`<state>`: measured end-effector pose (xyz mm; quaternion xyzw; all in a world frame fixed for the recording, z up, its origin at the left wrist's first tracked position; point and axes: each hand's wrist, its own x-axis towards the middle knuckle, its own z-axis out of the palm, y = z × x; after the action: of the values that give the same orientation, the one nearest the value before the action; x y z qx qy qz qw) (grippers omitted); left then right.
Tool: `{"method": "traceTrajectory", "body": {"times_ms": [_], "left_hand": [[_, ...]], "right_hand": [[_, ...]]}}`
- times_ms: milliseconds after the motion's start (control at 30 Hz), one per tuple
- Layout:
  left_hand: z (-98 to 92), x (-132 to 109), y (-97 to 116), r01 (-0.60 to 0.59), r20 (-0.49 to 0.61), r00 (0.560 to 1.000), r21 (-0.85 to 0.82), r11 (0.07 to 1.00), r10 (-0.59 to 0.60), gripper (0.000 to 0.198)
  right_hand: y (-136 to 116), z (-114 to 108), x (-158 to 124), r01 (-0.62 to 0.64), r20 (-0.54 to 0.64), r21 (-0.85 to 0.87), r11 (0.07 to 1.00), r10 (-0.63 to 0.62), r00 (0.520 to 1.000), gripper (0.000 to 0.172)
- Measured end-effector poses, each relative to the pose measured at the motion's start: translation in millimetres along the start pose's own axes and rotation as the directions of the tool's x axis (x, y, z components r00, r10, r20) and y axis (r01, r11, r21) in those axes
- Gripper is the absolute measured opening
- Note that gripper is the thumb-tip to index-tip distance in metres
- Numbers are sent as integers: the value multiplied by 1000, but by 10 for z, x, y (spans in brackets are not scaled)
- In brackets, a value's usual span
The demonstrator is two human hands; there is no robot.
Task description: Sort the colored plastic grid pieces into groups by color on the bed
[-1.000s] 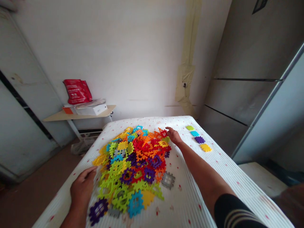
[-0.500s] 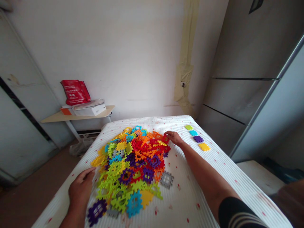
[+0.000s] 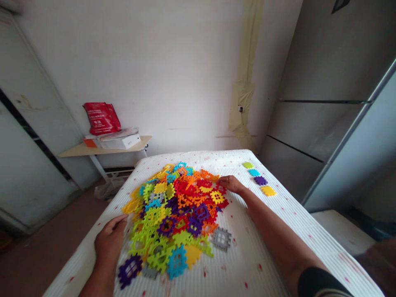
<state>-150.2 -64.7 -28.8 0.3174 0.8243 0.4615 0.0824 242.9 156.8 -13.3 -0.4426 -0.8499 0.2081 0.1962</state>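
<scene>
A heap of colourful interlocking plastic tiles (image 3: pixel 182 237) with toothed edges spreads over the table. At its right far edge my right hand (image 3: pixel 231 184) has its fingers closed on a red toothed tile (image 3: pixel 222 188). Just below that hand lies a yellow window-shaped tile (image 3: pixel 217 197) on top of red and orange ones. My left hand (image 3: pixel 110 236) rests at the heap's left side, fingers loosely apart, beside yellow tiles (image 3: pixel 131 205) and green ones. A grey window-shaped tile (image 3: pixel 222 239) lies at the right of the heap.
Green (image 3: pixel 248 165), blue (image 3: pixel 254 172), purple (image 3: pixel 260 180) and yellow (image 3: pixel 268 190) square tiles form a row on the white spotted cloth (image 3: pixel 247 264) at right. A side table (image 3: pixel 74 152) with a red bag (image 3: pixel 101 119) stands far left; a grey fridge (image 3: pixel 306 123) at right.
My right hand has come slightly nearer and to the right. Red tiles by it have shifted, and the yellow window-shaped tile now lies flatter and nearer. My left hand stays beside the heap.
</scene>
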Motion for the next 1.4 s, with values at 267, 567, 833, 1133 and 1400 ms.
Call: {"method": "traceTrajectory", "body": {"times_ms": [267,567,833,1133,1400], "left_hand": [[14,1,4,-18,-11,1000,-50,999,17,37],[11,7,-28,-36,-24,999,-37,999,35,36],[-3,-30,68,-15,-31,999,-81,997,13,32],[-2,-22,26,-19,-15,1000,-65,998,18,36],[15,28,-42,24,24,999,-9,1000,-24,39]], "right_hand": [[-124,-5,-41,39,-57,-144,989,-48,997,27],[-716,207,275,9,-37,-247,969,-18,999,37],[-878,243,407,-111,-26,-356,928,109,994,32],[-993,380,549,-98,88,-418,903,147,985,39],[-1097,127,440,-89,-59,-446,891,70,996,45]]}}
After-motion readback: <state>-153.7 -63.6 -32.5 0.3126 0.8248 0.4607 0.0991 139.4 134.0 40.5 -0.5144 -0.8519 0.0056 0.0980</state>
